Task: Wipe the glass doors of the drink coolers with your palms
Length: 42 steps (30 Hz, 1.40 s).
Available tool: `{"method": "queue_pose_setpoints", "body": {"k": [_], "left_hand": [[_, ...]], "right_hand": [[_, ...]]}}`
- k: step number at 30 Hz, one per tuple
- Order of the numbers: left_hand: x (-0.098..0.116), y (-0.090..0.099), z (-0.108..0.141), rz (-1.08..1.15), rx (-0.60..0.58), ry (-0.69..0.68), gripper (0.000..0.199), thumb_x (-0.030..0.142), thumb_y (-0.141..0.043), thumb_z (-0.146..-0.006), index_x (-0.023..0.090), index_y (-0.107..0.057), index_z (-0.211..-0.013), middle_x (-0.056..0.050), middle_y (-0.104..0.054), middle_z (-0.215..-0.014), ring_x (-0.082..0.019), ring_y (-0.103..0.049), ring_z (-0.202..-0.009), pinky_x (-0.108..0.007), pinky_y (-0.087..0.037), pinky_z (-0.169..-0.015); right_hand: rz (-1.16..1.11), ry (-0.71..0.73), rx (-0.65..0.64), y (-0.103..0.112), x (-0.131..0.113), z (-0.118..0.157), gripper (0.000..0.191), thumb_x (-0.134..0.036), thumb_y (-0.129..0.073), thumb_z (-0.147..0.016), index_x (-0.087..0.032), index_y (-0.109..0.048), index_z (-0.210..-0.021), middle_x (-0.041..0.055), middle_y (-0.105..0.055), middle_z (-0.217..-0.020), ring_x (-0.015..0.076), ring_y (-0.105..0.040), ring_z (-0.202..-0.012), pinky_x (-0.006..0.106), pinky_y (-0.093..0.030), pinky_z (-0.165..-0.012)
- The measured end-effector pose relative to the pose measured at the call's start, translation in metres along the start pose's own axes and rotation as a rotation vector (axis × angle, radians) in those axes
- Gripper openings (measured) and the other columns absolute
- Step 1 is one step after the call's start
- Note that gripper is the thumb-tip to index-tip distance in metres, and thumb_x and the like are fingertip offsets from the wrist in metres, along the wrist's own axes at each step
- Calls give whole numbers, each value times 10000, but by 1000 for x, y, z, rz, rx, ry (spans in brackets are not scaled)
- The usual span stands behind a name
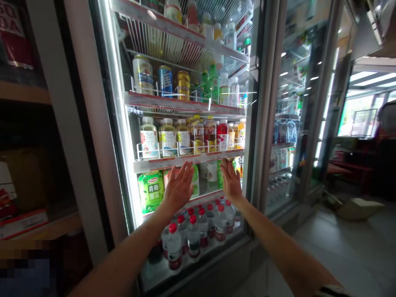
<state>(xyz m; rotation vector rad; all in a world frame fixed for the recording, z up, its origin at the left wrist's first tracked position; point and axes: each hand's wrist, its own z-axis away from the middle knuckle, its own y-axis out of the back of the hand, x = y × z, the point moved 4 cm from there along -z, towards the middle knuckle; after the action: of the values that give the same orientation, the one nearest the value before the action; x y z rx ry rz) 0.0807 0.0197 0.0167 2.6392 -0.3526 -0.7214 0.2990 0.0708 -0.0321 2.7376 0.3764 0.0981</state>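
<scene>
My left hand (179,187) reaches forward with fingers straight and flat, in front of the lower shelves of a lit drinks fridge (261,123). My right hand (230,181) is held up beside it, palm also toward the fridge and fingers outstretched. Neither hand holds anything; whether they touch glass I cannot tell. Left of my left hand stands a large bottle with a green label (151,192). Pale bottles with white caps (168,138) line the shelf above. Below the hands are several clear bottles with red caps (194,237). My hands hide part of the lower shelf.
Cans (165,80) and green bottles (213,80) fill a higher shelf. Another glass-fronted fridge (283,144) stands to the right. Wooden shelving (24,93) with packages is at the left. Tiled floor (355,247) extends on the right, with a pale tilted object (359,208) on it.
</scene>
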Motion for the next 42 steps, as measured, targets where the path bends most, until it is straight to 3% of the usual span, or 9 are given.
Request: {"method": "queue_pose_setpoints", "body": {"k": [2,4,10,17,24,30,35,38,42], "left_hand": [[0,-1,-4,9,2,11,594,285,-465,-825,91,-362,-1376,-148,-320,-1474,-225,-209,-1408,-466,15,-1165],[1,-2,-7,15,5,18,597,279,-460,-823,93,-353,-1381,-147,-323,-1473,-218,-200,-1410,-462,23,-1164],[3,-4,-6,17,-2,-1,582,292,-473,-821,119,-378,-1369,-132,-331,-1474,-221,-218,-1404,-451,34,-1166],[6,-9,-12,47,-2,10,570,283,-467,-827,120,-385,-1367,-139,-342,-1466,-222,-199,-1410,-472,46,-1160],[8,-11,-15,23,21,-25,560,298,-479,-829,103,-406,-1349,-144,-362,-1454,-217,-215,-1405,-437,93,-1156],[12,-8,-33,31,32,-44,580,310,-460,-836,113,-367,-1374,-134,-341,-1467,-204,-185,-1414,-441,48,-1167],[1,4,-36,-4,40,-21,580,326,-452,-847,114,-356,-1379,-129,-334,-1472,-200,-192,-1411,-427,53,-1168],[-16,14,-32,-22,45,-4,597,326,-459,-846,119,-334,-1392,-128,-330,-1474,-211,-199,-1409,-440,30,-1169],[-43,28,-27,-9,76,53,687,322,-480,-837,149,-214,-1446,-135,-315,-1480,-225,-196,-1410,-484,-23,-1166]], "right_hand": [[-4,-37,28,4,9,-28,600,-68,-370,-835,-229,-348,-1412,88,-279,-1521,210,-204,-1416,476,-272,-1090],[-5,-50,41,5,13,-36,600,-80,-380,-834,-224,-344,-1415,92,-272,-1523,210,-196,-1418,470,-280,-1086],[-5,-17,14,-3,10,21,649,-56,-333,-846,-241,-242,-1462,94,-285,-1518,210,-211,-1415,459,-300,-1074],[5,-84,57,0,51,-33,647,-105,-373,-857,-260,-223,-1467,77,-216,-1544,218,-210,-1415,461,-289,-1083],[25,-26,14,-4,55,5,665,-72,-351,-848,-258,-212,-1471,76,-218,-1543,214,-226,-1410,441,-342,-1055],[-10,-121,85,0,96,-30,650,-68,-384,-824,-206,-275,-1450,86,-187,-1551,235,-221,-1410,459,-349,-1072],[-100,-236,170,-15,117,-5,645,-83,-362,-840,-169,-229,-1465,98,-187,-1549,243,-199,-1417,445,-404,-1052],[-126,-295,224,-18,112,-12,606,-99,-321,-866,-142,-231,-1464,120,-225,-1534,254,-204,-1414,486,-388,-1060],[-143,-206,275,-1,69,-74,594,-77,-307,-851,-109,-284,-1444,119,-227,-1533,242,-142,-1430,483,-295,-1121]]}}
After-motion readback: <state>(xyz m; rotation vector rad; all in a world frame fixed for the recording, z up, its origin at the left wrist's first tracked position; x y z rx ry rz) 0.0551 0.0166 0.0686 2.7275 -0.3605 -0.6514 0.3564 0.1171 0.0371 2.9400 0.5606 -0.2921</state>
